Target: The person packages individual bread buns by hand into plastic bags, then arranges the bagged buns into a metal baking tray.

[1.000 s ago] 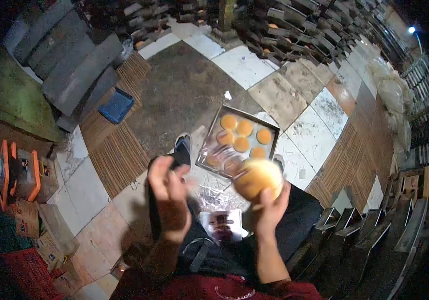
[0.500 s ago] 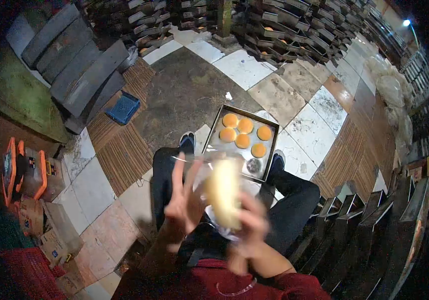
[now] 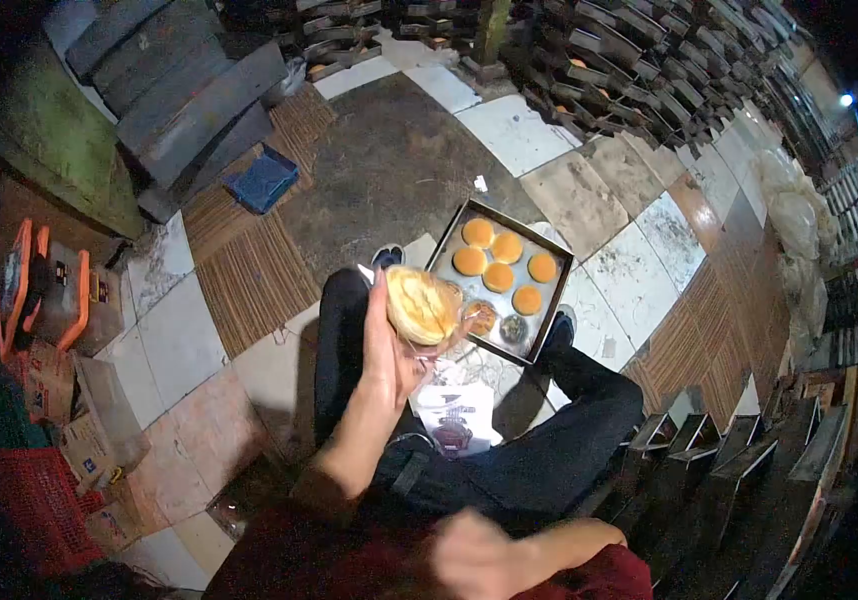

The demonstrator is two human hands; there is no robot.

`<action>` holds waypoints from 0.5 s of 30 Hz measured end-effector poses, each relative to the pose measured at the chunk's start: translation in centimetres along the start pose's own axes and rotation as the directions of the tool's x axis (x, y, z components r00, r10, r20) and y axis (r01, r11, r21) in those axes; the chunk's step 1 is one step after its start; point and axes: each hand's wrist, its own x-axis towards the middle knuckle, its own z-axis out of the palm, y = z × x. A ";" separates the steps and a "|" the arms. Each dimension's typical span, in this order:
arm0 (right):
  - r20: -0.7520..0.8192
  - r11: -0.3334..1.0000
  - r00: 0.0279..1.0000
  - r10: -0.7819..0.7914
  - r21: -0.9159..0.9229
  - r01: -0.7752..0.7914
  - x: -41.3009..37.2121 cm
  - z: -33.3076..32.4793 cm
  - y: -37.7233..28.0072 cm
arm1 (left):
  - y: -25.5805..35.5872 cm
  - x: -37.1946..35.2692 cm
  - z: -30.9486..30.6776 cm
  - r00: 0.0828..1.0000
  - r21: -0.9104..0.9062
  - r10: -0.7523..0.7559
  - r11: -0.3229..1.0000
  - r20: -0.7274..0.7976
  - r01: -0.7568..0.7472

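My left hand (image 3: 387, 352) is raised in front of me and holds a round golden bun (image 3: 419, 304) inside a clear plastic wrapper. My right hand (image 3: 473, 556) is low by my chest, blurred, away from the bun; what its fingers hold is unclear. A dark metal baking tray (image 3: 449, 238) lies on the floor between my feet with several orange-brown buns (image 3: 501, 262) on it. A stack of printed plastic bags (image 3: 454, 418) rests on my lap, between my dark trouser legs.
A blue tray (image 3: 262, 180) lies on the floor at upper left. An orange case (image 3: 37, 288), cardboard boxes (image 3: 89, 432) and a red crate (image 3: 37, 500) stand at left. Empty dark trays (image 3: 729, 455) are stacked at right, racks (image 3: 639, 70) and white sacks (image 3: 797, 215) beyond.
The bun passed from my right hand to my left, into the clear wrapper. My right hand dropped down toward my chest. The view shifted slightly.
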 end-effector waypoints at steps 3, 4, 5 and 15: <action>-0.486 0.673 0.824 0.292 -0.508 -0.537 4.7 -6.6 2.1 | 0.9 -1.4 1.1 0.987 0.043 0.117 0.992 0.112 -0.122; -0.515 0.751 0.799 0.311 -0.383 -0.539 4.5 -7.1 4.6 | 0.8 -2.0 1.4 0.987 0.036 0.121 0.991 0.103 -0.125; -0.448 0.837 0.802 0.395 -0.185 -0.515 3.8 -7.1 6.5 | 0.7 -2.4 1.9 0.974 0.039 0.193 0.979 0.121 -0.199; -0.366 0.751 0.926 0.091 -0.585 -0.305 1.8 -5.0 8.1 | 2.6 -2.9 2.2 0.983 -0.015 0.170 0.985 0.076 -0.170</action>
